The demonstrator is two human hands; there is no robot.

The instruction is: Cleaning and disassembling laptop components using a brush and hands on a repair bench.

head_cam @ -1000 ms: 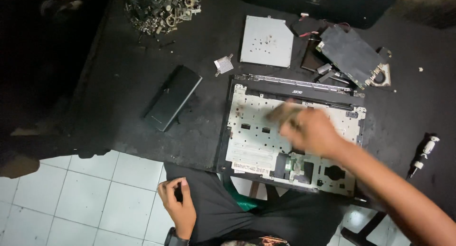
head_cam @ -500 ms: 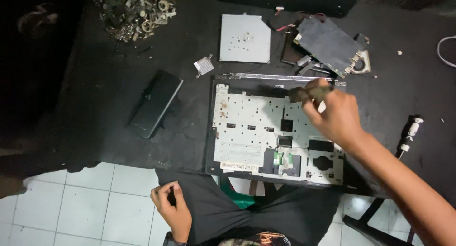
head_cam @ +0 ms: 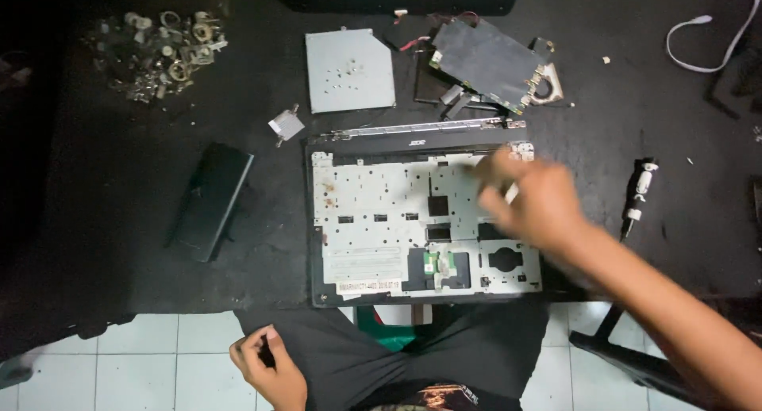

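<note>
Right hand [head_cam: 536, 201] outstretched (blurred), left hand [head_cam: 266, 367] curled near lap.

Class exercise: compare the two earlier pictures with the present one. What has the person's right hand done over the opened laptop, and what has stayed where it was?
The right hand has swept from the middle of the laptop chassis toward its upper right corner, with something pale and blurred at its fingers. The left hand stays curled by the lap. The battery, the optical drive, the circuit board and the screwdriver lie as before.
</note>
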